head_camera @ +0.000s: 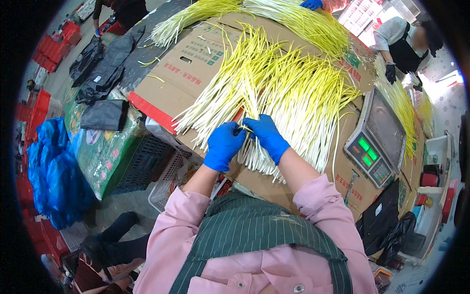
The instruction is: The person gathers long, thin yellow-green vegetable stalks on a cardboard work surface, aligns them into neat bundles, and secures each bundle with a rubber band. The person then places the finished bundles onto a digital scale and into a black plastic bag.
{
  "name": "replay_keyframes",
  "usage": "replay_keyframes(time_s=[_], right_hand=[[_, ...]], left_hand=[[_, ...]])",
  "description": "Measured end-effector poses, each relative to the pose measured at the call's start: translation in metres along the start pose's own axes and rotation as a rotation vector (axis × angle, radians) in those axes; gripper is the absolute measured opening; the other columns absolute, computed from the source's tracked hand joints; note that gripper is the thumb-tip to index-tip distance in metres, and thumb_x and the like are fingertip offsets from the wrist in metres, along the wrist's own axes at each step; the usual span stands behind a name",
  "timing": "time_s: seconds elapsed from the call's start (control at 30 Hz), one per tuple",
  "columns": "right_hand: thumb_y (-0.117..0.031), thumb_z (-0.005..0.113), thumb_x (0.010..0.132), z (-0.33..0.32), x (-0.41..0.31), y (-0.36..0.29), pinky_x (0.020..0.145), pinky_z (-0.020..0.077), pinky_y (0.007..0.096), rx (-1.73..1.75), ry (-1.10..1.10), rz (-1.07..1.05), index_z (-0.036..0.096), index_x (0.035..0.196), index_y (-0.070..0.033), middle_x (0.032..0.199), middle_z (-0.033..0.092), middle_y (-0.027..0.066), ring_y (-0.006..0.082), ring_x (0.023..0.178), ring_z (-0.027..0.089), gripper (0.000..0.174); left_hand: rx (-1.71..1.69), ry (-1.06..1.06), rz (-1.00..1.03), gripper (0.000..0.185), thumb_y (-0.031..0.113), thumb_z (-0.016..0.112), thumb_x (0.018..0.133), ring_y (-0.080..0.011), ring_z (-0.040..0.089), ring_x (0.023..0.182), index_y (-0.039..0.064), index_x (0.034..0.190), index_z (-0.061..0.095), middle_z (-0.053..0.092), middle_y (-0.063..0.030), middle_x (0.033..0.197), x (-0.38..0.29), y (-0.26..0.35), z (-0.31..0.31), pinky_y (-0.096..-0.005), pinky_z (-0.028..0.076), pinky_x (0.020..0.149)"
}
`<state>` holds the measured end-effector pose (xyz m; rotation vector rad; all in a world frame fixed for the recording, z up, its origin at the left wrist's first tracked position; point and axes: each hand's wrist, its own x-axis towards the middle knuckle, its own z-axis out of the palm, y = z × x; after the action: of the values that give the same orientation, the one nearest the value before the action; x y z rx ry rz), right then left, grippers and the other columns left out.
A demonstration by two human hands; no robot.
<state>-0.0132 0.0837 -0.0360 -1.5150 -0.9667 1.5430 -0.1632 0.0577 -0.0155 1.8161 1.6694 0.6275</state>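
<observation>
Long white-and-yellow stalks, which look like blanched chives [301, 106], are spread over flattened cardboard [167, 86] before me. In a blue glove, my right hand [267, 139] grips a few chive stalks [251, 99], their yellow tips pointing away from me. My left hand [224, 145], gloved in blue too, meets it at the near end of the layer. Its fingertips pinch a thin yellowish strand [245, 128] that runs between both hands. The curled fingers partly hide where the strand is held. White stalk ends lie just under and beside both hands.
A digital scale [378, 136] with lit green displays stands right, a peeler-like tool [351, 187] near it. More chives [304, 29] lie at the far side, by a co-worker's gloved hand [311, 4]. Black bags [104, 114] and blue plastic bags [60, 172] are left; another co-worker [402, 47] stands right.
</observation>
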Motion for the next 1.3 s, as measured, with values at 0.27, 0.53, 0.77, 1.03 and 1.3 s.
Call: replay_keyframes(time_s=[0.27,0.53,0.77,1.03,1.3], right_hand=[[-0.029,0.068,0.082,-0.060,-0.039,-0.036,0.052,0.0454,0.0268,0.083,0.033,0.037,0.064,0.093,-0.002,0.075,0.064,0.0053,0.0144,0.063,0.062,0.029],[-0.025,0.048,0.096,-0.100,-0.055,-0.055,0.050,0.0381,0.0262,1.054,-0.490,-0.115,0.050,0.124,-0.004,0.072,0.046,-0.0024,0.0098,0.053,0.039,0.036],[-0.027,0.056,0.093,-0.076,-0.069,-0.039,0.049,0.0396,0.0253,0.290,-0.064,-0.102,0.064,0.099,-0.002,0.067,0.050,-0.0018,0.0099,0.054,0.048,0.027],[-0.021,0.054,0.092,-0.110,-0.071,-0.053,0.065,0.0502,0.0292,0.589,-0.030,-0.201,0.058,0.118,-0.002,0.097,0.064,0.0039,0.0146,0.075,0.059,0.033],[-0.019,0.059,0.088,-0.104,-0.064,-0.022,0.049,0.0438,0.0281,-0.144,0.089,0.163,0.063,0.105,-0.001,0.073,0.058,0.0044,0.0129,0.058,0.053,0.026]], left_hand=[[0.046,0.123,0.036,0.025,0.033,0.063,0.083,-0.0305,0.064,0.075,0.009,0.090,0.067,0.065,-0.0136,0.083,0.009,-0.011,0.000,-0.0399,0.050,0.066],[0.157,0.039,0.071,0.022,0.027,0.065,0.079,-0.0323,0.064,0.079,0.008,0.091,0.066,0.066,-0.0156,0.086,0.025,-0.010,0.020,-0.0397,0.051,0.068],[-0.209,0.013,0.063,0.025,0.029,0.067,0.080,-0.0307,0.066,0.073,0.005,0.086,0.066,0.068,-0.0144,0.079,0.020,0.018,0.010,-0.0371,0.051,0.066],[-0.326,-0.122,0.397,0.030,0.019,0.064,0.084,-0.0309,0.064,0.091,0.003,0.108,0.063,0.064,-0.0197,0.101,0.014,0.031,0.027,-0.0362,0.050,0.078],[0.435,-0.249,0.829,0.054,0.031,0.051,0.089,-0.0301,0.040,0.129,0.019,0.140,0.039,0.046,-0.0094,0.137,0.037,0.006,0.035,-0.0546,0.025,0.107]])
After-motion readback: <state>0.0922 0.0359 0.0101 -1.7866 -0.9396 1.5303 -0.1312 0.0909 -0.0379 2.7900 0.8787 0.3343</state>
